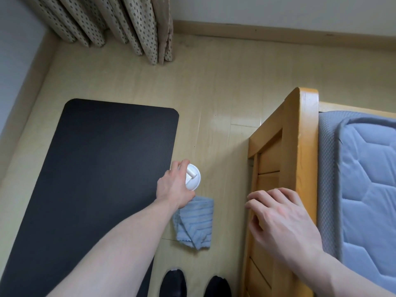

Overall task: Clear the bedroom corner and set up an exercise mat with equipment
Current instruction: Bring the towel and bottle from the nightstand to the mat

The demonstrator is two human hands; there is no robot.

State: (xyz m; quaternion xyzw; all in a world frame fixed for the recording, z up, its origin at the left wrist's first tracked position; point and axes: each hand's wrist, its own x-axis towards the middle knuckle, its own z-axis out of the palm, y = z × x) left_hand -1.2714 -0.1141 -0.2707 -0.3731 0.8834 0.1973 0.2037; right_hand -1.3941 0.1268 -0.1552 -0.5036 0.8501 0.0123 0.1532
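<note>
Left hand (174, 185) grips white bottle (192, 177), perhaps by its lid; right hand (282, 219) hangs relaxed, empty.

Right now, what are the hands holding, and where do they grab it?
The left hand grips a white bottle by its top, fingers curled round the lid's edge. The right hand holds nothing; its fingers rest on the bed frame.

L hand (175, 185) maybe gripping bottle (192, 177)

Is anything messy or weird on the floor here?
A little. The blue towel lies crumpled on the floor beside the black mat, one corner folded over. Nothing looks spilled or broken.
</note>
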